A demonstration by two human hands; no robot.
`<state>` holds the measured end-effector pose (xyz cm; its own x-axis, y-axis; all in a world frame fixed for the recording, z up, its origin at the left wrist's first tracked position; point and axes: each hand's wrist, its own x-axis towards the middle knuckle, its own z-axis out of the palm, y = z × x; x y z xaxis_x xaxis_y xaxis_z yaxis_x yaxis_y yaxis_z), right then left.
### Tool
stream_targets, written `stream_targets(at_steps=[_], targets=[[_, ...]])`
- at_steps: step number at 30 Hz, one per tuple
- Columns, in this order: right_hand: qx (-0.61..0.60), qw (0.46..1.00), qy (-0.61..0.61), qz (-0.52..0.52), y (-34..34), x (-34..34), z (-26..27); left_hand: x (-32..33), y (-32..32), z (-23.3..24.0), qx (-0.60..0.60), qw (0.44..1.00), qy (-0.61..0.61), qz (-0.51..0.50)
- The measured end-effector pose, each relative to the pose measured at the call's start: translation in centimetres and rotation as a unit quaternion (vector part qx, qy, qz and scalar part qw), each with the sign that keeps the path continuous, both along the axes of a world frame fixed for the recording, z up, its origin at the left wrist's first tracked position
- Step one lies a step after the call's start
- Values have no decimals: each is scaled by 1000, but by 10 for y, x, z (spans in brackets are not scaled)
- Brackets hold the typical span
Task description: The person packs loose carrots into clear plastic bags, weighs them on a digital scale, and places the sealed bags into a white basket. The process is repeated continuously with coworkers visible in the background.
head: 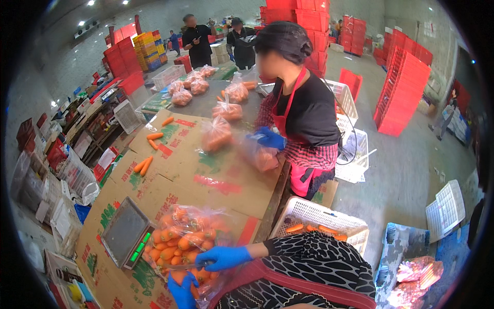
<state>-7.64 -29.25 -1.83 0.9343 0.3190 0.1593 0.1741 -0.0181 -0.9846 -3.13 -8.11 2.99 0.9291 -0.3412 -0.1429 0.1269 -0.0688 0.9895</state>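
Note:
My right hand [225, 258], in a blue glove, grips the handle of a knife [183, 266]. Its blade points left across a heap of carrots [173, 239]. Below it, my left hand [181, 291], also gloved in blue, holds a carrot [183, 279] close to the blade. The carrots lie in and around clear plastic bagging on the cardboard-covered table; where the bag opens I cannot tell. A digital scale [127, 228] with a bare metal platform and lit green displays stands just left of the heap.
A co-worker [305, 104] in blue gloves handles a bag of carrots [266, 158] across the table. Loose carrots [143, 166] and filled bags [217, 135] lie farther along the cardboard [170, 185]. A white crate [320, 210] holding carrots stands beside the table's right edge.

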Motion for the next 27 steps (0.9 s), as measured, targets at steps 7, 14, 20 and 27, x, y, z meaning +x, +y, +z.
stream_targets(at_steps=[7,14,20,27], targets=[[-157,985,-29,-60,-6,-6,17,10,13,-20,-33,997,7,-65],[-259,954,-113,-103,2,-10,28,11,20,-23,36,990,-75,-111],[-311,943,-95,-74,9,-17,55,6,26,-1,72,985,-63,-146],[-336,937,-86,-41,9,-16,63,1,25,5,58,982,-70,-165]])
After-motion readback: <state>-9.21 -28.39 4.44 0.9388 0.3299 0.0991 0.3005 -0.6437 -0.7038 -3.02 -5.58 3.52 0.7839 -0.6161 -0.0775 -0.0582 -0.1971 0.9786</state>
